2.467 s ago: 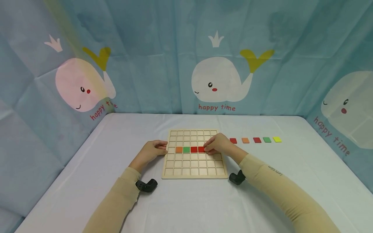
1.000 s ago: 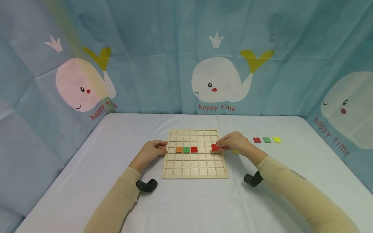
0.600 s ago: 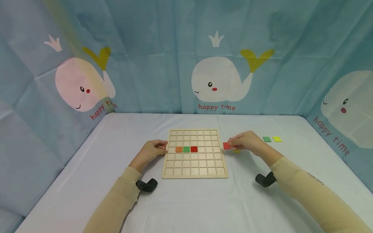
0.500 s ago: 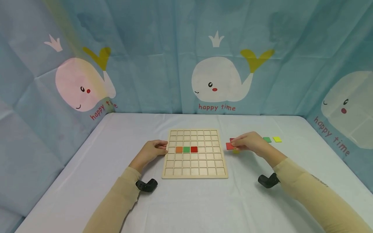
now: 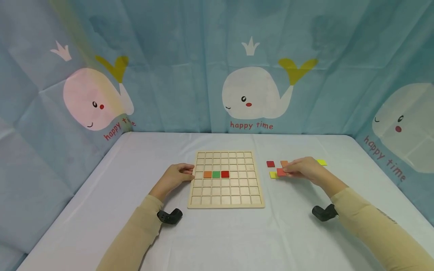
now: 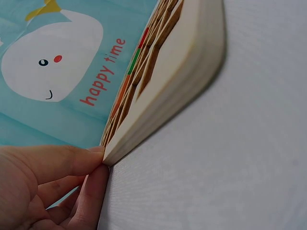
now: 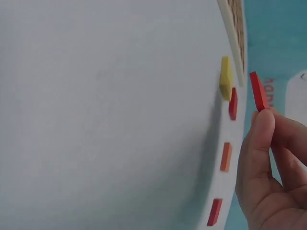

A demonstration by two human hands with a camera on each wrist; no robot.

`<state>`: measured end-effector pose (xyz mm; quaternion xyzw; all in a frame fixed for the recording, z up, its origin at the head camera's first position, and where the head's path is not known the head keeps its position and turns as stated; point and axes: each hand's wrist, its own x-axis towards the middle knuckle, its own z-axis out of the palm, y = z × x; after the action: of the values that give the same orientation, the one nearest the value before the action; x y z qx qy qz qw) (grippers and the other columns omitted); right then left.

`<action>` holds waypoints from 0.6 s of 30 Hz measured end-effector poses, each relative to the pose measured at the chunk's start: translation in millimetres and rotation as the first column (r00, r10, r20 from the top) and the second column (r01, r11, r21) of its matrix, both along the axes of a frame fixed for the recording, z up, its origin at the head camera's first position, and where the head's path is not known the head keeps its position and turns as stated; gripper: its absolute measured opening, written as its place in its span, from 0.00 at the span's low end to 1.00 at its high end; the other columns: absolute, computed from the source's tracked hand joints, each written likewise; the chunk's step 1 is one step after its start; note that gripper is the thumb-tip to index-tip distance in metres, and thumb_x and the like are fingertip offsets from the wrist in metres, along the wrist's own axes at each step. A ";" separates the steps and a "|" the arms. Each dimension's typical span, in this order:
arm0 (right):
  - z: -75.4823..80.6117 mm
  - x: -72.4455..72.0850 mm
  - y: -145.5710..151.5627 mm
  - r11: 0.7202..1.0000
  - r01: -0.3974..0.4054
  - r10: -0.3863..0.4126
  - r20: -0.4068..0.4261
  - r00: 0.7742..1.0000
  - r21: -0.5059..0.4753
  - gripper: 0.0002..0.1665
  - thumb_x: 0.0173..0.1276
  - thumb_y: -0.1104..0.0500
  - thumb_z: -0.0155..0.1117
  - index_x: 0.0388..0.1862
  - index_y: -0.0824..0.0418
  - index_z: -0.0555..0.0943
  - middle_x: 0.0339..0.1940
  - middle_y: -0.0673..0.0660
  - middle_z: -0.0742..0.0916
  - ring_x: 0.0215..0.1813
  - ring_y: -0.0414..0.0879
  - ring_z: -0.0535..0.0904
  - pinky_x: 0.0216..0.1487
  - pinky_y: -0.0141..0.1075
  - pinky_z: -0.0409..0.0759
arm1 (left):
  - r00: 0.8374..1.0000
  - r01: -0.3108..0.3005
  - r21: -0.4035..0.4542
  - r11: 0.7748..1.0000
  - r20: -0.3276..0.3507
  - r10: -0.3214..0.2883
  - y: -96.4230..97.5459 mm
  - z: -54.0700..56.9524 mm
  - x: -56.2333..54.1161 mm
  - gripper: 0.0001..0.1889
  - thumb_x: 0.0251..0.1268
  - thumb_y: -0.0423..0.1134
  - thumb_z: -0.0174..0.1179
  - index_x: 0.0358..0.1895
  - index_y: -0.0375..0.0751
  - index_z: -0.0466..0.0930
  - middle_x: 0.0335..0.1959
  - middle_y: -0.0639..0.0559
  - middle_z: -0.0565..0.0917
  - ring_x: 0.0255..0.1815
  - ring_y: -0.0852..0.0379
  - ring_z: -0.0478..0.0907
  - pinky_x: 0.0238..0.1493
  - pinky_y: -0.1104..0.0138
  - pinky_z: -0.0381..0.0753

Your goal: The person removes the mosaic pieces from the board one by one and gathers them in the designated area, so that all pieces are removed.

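A wooden grid board [image 5: 226, 201] lies on the table with an orange tile [image 5: 207, 174], a green tile [image 5: 216, 174] and a red tile [image 5: 225, 174] side by side in one row. My left hand [image 5: 174, 177] pinches the board's left edge; the left wrist view shows thumb and finger [image 6: 93, 191] meeting at that edge. To the right of the board, my right hand [image 5: 305, 169] pinches another red tile [image 7: 259, 91] between thumb and fingers, raised off the table. In the head view this tile overlaps a yellow tile [image 5: 272, 175] lying on the cloth.
Behind the right hand lie a red tile [image 5: 270, 164], an orange tile [image 5: 284, 163] and a yellow tile [image 5: 321, 162], with another red one [image 7: 215, 212] showing in the right wrist view. A white cloth [image 5: 217, 241] covers the table; printed curtains [image 5: 169, 75] stand around it.
My right hand has lifted a red tile out of the board's row and carried it right, off the board, to beside the loose tiles. My left hand has stayed at the board's edge.
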<state>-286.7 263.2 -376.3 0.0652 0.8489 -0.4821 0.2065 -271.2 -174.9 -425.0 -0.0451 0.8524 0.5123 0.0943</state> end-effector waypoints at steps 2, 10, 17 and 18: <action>-1.5 -1.0 4.5 1.000 0.017 -0.016 0.013 1.000 -0.021 0.27 0.68 0.53 0.68 0.60 0.70 0.80 0.31 0.45 0.88 0.33 0.37 0.83 0.41 0.26 0.82 | 1.000 0.000 0.002 1.000 0.000 0.000 -0.5 -0.5 -0.7 0.24 0.63 0.32 0.67 0.63 0.35 0.77 0.52 0.40 0.84 0.51 0.52 0.80 0.46 0.70 0.80; -9.3 -2.7 16.0 0.990 0.093 -0.086 0.073 0.994 -0.103 0.30 0.66 0.58 0.70 0.62 0.74 0.76 0.30 0.46 0.89 0.31 0.36 0.84 0.39 0.27 0.83 | 1.000 0.013 0.017 1.000 -0.002 -0.013 -1.6 -4.0 0.0 0.24 0.63 0.32 0.66 0.64 0.35 0.77 0.52 0.40 0.84 0.51 0.53 0.81 0.47 0.69 0.81; -12.9 -2.9 22.4 0.987 0.080 -0.071 0.069 0.995 -0.139 0.31 0.67 0.59 0.69 0.63 0.76 0.75 0.33 0.46 0.90 0.31 0.35 0.84 0.39 0.27 0.84 | 1.000 0.014 0.022 1.000 -0.004 -0.014 -1.8 -3.3 0.3 0.24 0.63 0.32 0.66 0.64 0.35 0.77 0.52 0.40 0.84 0.51 0.53 0.81 0.49 0.68 0.81; -13.0 -3.1 22.9 0.988 0.078 -0.069 0.067 0.995 -0.133 0.31 0.67 0.59 0.69 0.63 0.76 0.74 0.33 0.46 0.90 0.31 0.35 0.84 0.39 0.27 0.84 | 1.000 0.013 0.020 1.000 -0.006 -0.013 -1.7 -3.1 0.2 0.24 0.63 0.32 0.66 0.64 0.35 0.77 0.52 0.40 0.84 0.52 0.52 0.81 0.49 0.68 0.81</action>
<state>-289.8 286.1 -389.2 0.0973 0.8043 -0.5438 0.2188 -271.0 -176.6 -428.1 -0.0371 0.8478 0.5202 0.0959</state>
